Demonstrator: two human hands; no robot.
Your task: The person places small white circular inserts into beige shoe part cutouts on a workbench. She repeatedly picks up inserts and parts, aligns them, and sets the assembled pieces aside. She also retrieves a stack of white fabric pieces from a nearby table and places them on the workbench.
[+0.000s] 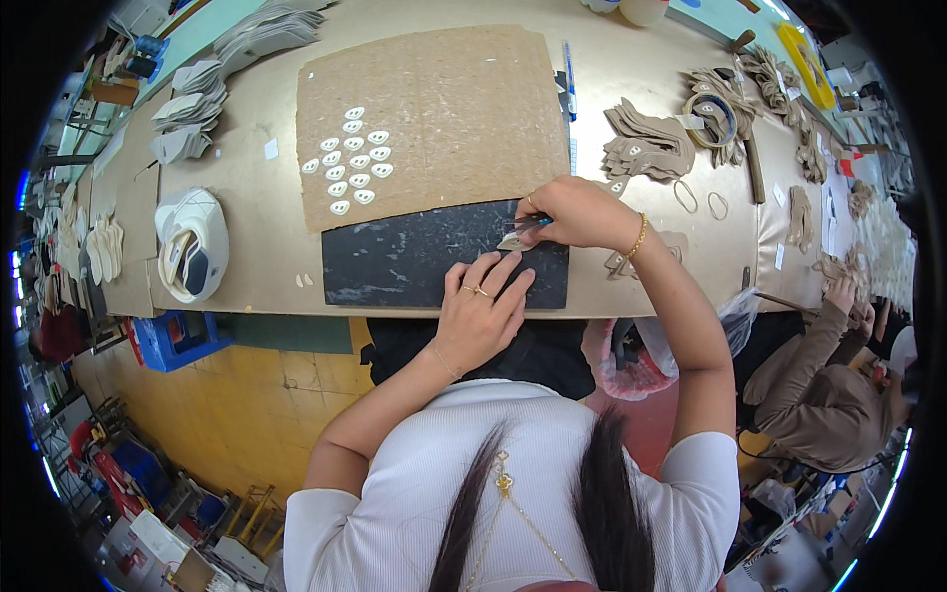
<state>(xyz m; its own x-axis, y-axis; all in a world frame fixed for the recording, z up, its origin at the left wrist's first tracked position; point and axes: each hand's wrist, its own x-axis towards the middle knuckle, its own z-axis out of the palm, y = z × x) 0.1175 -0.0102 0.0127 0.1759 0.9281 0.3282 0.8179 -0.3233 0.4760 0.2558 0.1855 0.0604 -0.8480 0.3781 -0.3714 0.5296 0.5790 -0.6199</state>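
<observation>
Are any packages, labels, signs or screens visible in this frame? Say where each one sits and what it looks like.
No screens or signs show.
Small white label: on the table left of the brown board, a plain rectangle.
Small white tags: right end of the table among tan cut pieces, plain slips.
Clear plastic bag: hangs at the table edge beside the right hand's forearm, crumpled.

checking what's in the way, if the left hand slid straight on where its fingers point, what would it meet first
Probably the small tan cut piece held on the black cutting mat by the right hand; the left hand points up-right at it.
</observation>
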